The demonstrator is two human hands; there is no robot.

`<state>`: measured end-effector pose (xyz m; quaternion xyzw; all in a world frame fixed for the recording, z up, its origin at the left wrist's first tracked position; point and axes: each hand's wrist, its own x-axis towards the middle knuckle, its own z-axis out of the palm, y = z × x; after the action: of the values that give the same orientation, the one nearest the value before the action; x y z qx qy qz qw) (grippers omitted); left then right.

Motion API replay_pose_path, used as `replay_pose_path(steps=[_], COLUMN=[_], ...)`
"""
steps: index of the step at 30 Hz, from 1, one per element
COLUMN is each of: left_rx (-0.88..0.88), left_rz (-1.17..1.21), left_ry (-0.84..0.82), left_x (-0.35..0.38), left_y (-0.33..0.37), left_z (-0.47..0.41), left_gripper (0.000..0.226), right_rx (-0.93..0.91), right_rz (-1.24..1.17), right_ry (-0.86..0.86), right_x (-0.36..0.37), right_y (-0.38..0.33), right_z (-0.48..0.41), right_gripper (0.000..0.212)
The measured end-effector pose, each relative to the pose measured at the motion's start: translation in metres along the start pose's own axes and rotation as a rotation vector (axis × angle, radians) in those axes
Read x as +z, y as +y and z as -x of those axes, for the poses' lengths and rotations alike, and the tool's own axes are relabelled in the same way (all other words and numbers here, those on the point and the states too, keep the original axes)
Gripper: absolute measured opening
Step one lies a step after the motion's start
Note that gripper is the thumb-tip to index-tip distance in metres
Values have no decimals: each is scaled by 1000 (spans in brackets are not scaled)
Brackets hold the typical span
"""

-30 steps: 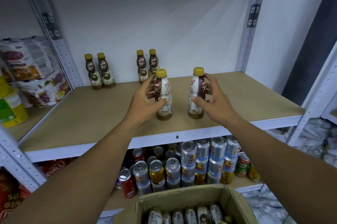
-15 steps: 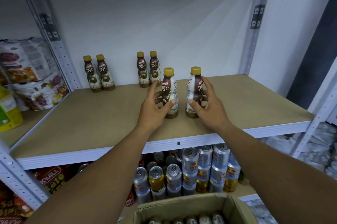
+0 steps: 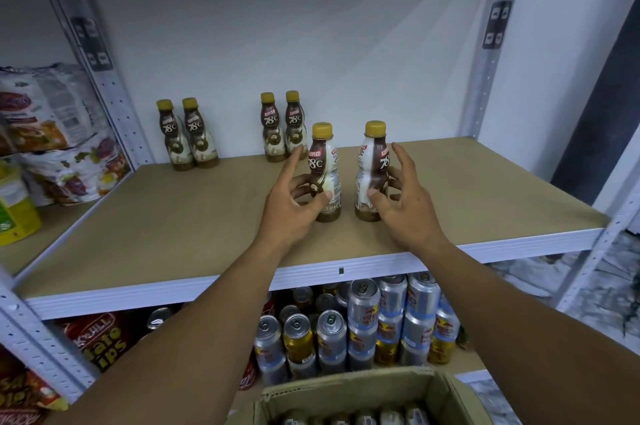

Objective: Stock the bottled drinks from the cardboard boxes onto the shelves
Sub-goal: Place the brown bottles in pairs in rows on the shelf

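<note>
On the shelf (image 3: 173, 227), I had my left hand (image 3: 291, 213) curved loosely round the left bottle (image 3: 329, 168) and my right hand (image 3: 408, 216) round the right bottle (image 3: 370, 165), thumbs touching, index fingers lifted, apparently steadying them upright as a pair above the cardboard box (image 3: 446, 393).

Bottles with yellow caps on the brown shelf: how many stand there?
6 bottles. Two stand at the back left, two at the back centre, one at the left hand, one at the right hand. The box below partly hides more.
</note>
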<state>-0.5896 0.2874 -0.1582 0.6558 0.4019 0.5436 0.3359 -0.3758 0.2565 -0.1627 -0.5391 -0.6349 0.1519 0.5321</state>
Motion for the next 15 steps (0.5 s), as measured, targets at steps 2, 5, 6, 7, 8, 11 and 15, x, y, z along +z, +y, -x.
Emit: replay_pose_path(steps=[2, 5, 6, 7, 8, 11, 15], left_rx=[11, 22, 23, 22, 24, 39, 48], left_rz=[-2, -5, -6, -8, -12, -39, -73], left_ry=[-6, -19, -18, -15, -11, 11, 33], left_x=[1, 2, 2, 2, 2, 2, 2], left_y=[1, 0, 0, -1, -1, 0, 2], left_z=[1, 1, 1, 0, 1, 1, 1], left_gripper=[97, 99, 99, 99, 99, 99, 102], right_rx=[-2, -11, -14, -14, -12, -3, 7], right_rz=[17, 40, 46, 50, 50, 38, 26], right_ry=[-3, -2, -3, -3, 0, 6, -5], right_x=[0, 1, 1, 1, 1, 1, 1], right_y=[0, 0, 0, 0, -1, -2, -3], right_z=[1, 2, 1, 1, 1, 1, 0], right_gripper=[84, 83, 82, 81, 80, 78, 81])
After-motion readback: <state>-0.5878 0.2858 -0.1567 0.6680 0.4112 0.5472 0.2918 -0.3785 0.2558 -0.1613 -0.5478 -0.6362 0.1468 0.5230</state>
